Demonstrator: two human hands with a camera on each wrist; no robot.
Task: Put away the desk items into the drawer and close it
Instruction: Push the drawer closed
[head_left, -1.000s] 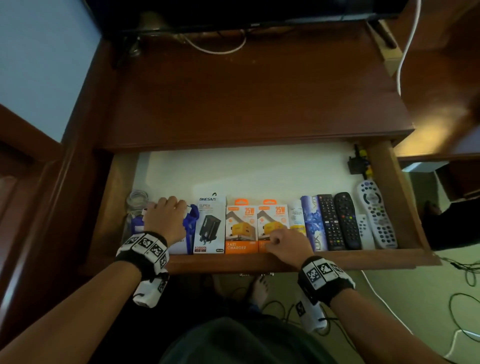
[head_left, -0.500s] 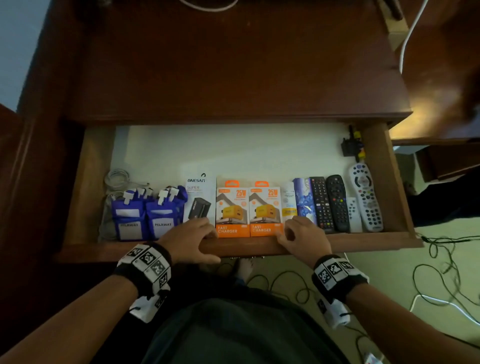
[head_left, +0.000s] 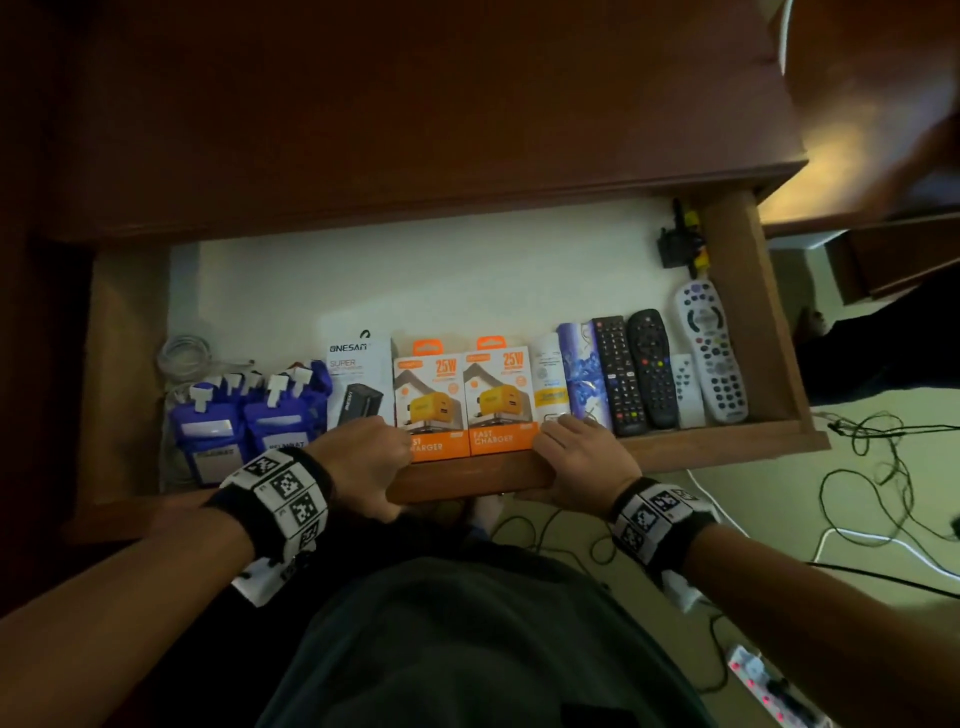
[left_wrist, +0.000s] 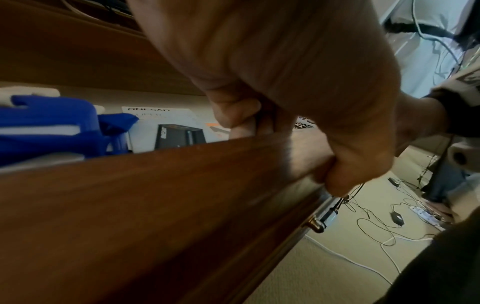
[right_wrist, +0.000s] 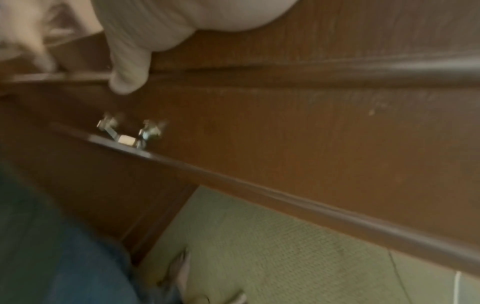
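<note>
Head view, left to right: the drawer (head_left: 717, 449) stands open at 6 o'clock from the desk top (head_left: 415, 104). Along its front lie blue pouches (head_left: 249, 421), a white charger box (head_left: 356, 382), two orange charger boxes (head_left: 462, 400) and three remotes (head_left: 665, 364). The left hand (head_left: 358, 467) curls over the drawer's front edge, fingers inside, thumb outside. At 3 o'clock from it, the right hand (head_left: 582, 462) clasps the same edge. A metal handle (right_wrist: 130, 131) sits below.
</note>
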